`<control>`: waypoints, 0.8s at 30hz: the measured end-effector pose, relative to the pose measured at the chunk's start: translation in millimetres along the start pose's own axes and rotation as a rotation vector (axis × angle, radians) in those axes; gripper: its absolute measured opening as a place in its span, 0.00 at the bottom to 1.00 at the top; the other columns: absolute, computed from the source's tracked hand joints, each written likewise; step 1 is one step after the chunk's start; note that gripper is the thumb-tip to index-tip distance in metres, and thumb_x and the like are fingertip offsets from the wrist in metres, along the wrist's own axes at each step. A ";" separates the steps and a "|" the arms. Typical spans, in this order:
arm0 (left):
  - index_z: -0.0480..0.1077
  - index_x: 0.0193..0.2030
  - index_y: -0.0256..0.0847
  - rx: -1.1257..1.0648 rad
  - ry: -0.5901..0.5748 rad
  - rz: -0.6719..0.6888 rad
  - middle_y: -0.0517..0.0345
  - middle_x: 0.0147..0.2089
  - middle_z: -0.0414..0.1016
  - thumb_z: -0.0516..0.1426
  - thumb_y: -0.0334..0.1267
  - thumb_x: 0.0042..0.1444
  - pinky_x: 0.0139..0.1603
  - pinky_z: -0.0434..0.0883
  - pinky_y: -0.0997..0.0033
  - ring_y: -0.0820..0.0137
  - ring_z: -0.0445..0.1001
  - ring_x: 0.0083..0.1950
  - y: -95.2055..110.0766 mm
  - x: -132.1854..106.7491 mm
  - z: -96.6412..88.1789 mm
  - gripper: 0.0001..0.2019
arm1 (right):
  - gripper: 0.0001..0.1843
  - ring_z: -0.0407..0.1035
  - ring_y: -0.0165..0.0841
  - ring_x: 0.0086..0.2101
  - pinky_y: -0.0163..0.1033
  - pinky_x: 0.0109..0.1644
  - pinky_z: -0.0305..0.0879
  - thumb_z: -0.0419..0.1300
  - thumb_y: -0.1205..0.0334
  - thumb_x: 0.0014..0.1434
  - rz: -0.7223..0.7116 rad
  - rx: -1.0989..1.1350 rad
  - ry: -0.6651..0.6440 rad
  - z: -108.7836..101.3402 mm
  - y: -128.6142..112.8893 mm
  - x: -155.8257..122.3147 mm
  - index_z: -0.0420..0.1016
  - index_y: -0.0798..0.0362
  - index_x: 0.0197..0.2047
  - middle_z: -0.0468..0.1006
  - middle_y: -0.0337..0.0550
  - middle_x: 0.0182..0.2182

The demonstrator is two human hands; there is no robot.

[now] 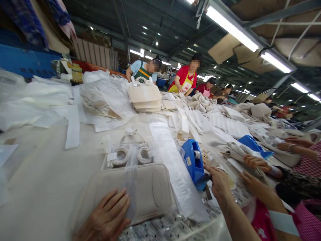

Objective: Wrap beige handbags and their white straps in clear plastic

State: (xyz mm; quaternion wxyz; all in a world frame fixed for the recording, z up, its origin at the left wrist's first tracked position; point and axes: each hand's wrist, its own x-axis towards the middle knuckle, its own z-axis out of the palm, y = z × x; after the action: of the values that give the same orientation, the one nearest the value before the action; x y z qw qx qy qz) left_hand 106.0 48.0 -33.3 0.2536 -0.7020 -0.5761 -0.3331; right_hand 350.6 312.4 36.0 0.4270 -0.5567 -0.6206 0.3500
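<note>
A beige padded cushion-like piece [147, 187] with an oval outline at its right end lies in clear plastic. Two coils of pale cord [122, 155] rest beside its far edge, and a clear strip crosses from them onto the piece. Flat on the near left part of it is my left hand [107, 211], fingers stretched out. My right hand [219, 182] has its bent fingers at the near end of a blue tape dispenser [192, 164]. What those fingers pinch there is too small and blurred to make out.
Flat white plastic bags [173, 160] lie right of the piece. Stacked beige pieces [145, 97] and crumpled plastic [105, 93] cover the far table. At right, co-workers' hands [258, 164] handle beige material near a second blue dispenser [254, 145]. Other people stand across the table.
</note>
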 end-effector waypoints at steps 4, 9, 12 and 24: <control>0.72 0.44 0.35 0.003 -0.017 0.018 0.53 0.44 0.77 0.50 0.35 0.63 0.64 0.57 0.67 0.67 0.70 0.54 -2.7 -3.5 -0.5 0.11 | 0.16 0.70 0.40 0.39 0.41 0.43 0.66 0.62 0.46 0.40 -0.057 0.095 0.130 -20.9 18.2 -32.2 0.73 0.51 0.24 0.77 0.44 0.32; 0.72 0.46 0.36 0.038 -0.133 0.078 0.54 0.45 0.77 0.54 0.35 0.60 0.65 0.57 0.69 0.68 0.70 0.55 -8.2 -0.3 -9.7 0.10 | 0.21 0.73 0.41 0.35 0.41 0.36 0.70 0.60 0.40 0.44 -0.002 0.070 0.092 -32.7 62.8 -74.6 0.74 0.51 0.27 0.78 0.47 0.32; 0.72 0.46 0.36 -0.001 -0.092 0.027 0.54 0.45 0.77 0.52 0.35 0.61 0.65 0.56 0.69 0.68 0.69 0.55 -3.8 0.0 -5.0 0.10 | 0.21 0.71 0.37 0.27 0.39 0.29 0.69 0.56 0.39 0.47 0.117 0.072 -0.026 -23.9 71.0 -79.5 0.72 0.50 0.29 0.76 0.42 0.24; 0.71 0.46 0.36 -0.006 -0.024 -0.039 0.53 0.43 0.77 0.50 0.32 0.61 0.62 0.59 0.66 0.67 0.70 0.54 0.6 -4.1 0.6 0.11 | 0.22 0.67 0.34 0.22 0.35 0.27 0.65 0.55 0.39 0.51 -0.117 -0.345 -0.177 -51.4 71.0 -80.5 0.74 0.50 0.29 0.71 0.38 0.18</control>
State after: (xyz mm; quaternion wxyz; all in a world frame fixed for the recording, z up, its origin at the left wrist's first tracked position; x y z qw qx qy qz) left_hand 106.2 45.7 -36.7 0.2381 -0.6953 -0.5917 -0.3313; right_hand 427.0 240.2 -19.9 0.2886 -0.5520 -0.7377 0.2605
